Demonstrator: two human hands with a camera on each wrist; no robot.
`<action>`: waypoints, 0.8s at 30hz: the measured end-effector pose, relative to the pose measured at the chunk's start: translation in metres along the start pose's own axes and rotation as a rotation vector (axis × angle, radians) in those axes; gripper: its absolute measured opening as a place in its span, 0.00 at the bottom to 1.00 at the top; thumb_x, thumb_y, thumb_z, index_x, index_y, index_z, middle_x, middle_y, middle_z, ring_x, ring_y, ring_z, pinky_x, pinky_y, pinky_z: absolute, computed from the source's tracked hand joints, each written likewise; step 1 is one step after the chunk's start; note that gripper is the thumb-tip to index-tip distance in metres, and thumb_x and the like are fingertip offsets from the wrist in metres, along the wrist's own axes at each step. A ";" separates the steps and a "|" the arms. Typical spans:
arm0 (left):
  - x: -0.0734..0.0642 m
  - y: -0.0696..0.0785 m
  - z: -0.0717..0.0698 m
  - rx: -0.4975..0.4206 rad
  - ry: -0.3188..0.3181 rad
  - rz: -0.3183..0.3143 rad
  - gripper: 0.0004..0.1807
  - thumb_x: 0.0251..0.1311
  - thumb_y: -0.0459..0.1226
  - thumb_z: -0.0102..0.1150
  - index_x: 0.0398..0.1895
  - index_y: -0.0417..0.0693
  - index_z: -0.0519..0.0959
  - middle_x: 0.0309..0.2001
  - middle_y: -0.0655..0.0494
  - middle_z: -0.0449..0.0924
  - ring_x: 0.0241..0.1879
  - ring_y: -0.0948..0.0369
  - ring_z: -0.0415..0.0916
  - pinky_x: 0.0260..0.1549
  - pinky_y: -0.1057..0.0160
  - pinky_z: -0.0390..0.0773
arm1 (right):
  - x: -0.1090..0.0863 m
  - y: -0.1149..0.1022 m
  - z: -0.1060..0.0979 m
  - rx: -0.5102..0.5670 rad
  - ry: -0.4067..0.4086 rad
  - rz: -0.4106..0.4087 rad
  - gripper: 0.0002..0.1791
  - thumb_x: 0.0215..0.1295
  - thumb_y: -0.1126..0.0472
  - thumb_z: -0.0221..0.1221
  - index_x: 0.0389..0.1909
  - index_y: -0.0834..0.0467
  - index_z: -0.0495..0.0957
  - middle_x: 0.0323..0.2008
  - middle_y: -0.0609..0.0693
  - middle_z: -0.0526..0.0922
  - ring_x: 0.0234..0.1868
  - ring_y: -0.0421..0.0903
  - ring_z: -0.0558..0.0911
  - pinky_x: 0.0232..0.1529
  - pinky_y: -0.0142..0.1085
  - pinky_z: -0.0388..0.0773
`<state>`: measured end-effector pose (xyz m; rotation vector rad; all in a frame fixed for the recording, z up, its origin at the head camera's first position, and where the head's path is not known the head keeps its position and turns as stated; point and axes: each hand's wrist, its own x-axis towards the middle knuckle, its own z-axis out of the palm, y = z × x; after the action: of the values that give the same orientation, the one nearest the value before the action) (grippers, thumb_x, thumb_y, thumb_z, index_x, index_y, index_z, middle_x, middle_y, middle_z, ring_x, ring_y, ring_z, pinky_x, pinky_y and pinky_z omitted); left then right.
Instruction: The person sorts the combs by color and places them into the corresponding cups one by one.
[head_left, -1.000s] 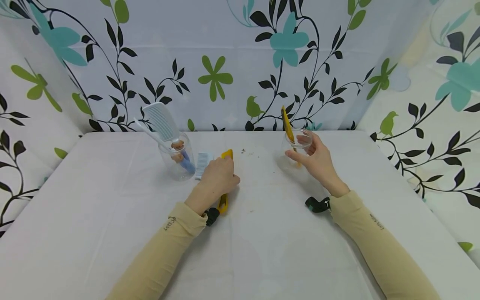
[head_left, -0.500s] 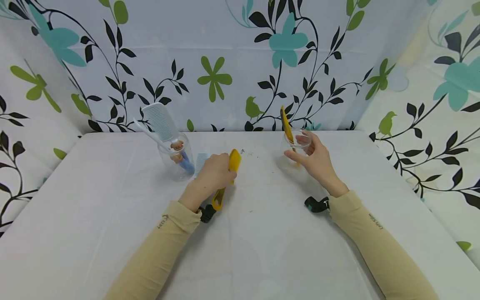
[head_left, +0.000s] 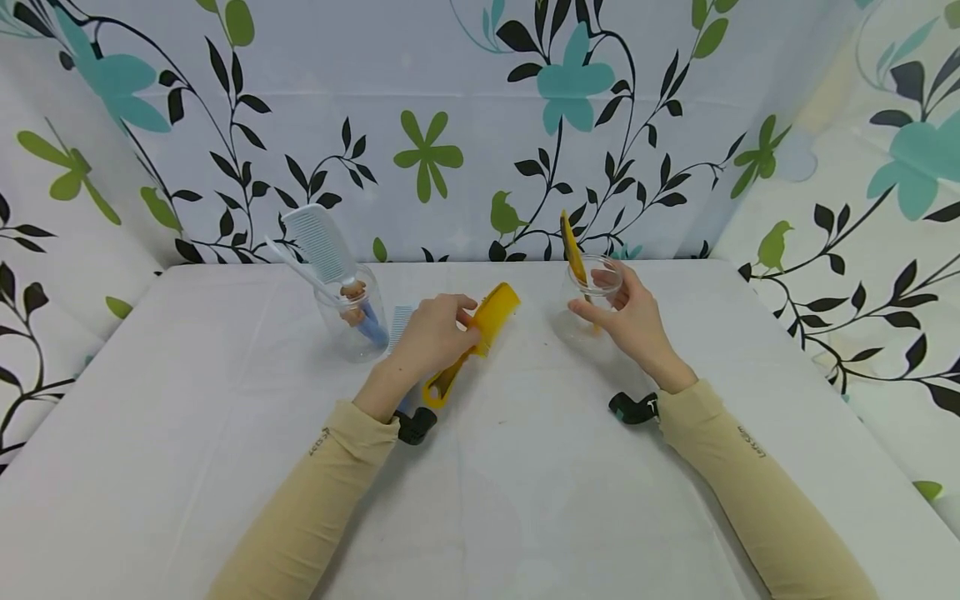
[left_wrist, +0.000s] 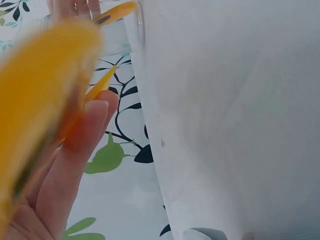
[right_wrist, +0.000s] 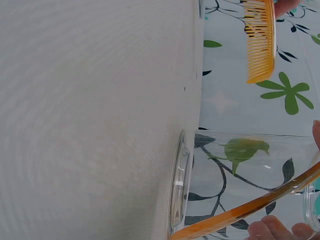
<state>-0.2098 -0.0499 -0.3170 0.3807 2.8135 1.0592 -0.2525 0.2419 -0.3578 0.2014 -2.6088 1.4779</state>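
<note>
My left hand (head_left: 431,337) pinches a yellow comb (head_left: 497,317) around its middle, above the table. The comb's toothed end slants up to the right and its looped handle points down toward the wrist. In the right wrist view, the teeth of this comb (right_wrist: 260,45) show clearly. With my right hand (head_left: 645,329) I hold a clear jar (head_left: 592,286) upright on the table, fingers behind it and thumb in front. Inside that jar leans a second yellow comb (head_left: 572,247), its top sticking out above the rim. The left wrist view shows the held comb (left_wrist: 45,95) blurred and close.
To the left stands another clear jar (head_left: 352,346) holding a pale blue comb (head_left: 322,242) and blue items with brown tops (head_left: 354,292). A light blue comb (head_left: 400,323) lies beside it, partly hidden by my left hand. Patterned cloth (head_left: 450,67) surrounds the white table (head_left: 525,500).
My left hand has lifted the yellow comb and turned its toothed end up and to the right. My right hand and its jar stay in place.
</note>
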 end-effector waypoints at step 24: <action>-0.005 0.023 -0.007 -0.350 0.121 0.034 0.12 0.65 0.37 0.58 0.47 0.42 0.82 0.40 0.47 0.88 0.33 0.57 0.86 0.37 0.62 0.87 | 0.000 0.003 -0.001 0.002 0.004 -0.005 0.50 0.58 0.41 0.69 0.76 0.53 0.56 0.68 0.53 0.72 0.70 0.53 0.68 0.75 0.50 0.61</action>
<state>-0.2018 -0.0386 -0.2964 0.3368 2.6502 1.5953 -0.2528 0.2437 -0.3599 0.2057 -2.6017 1.4782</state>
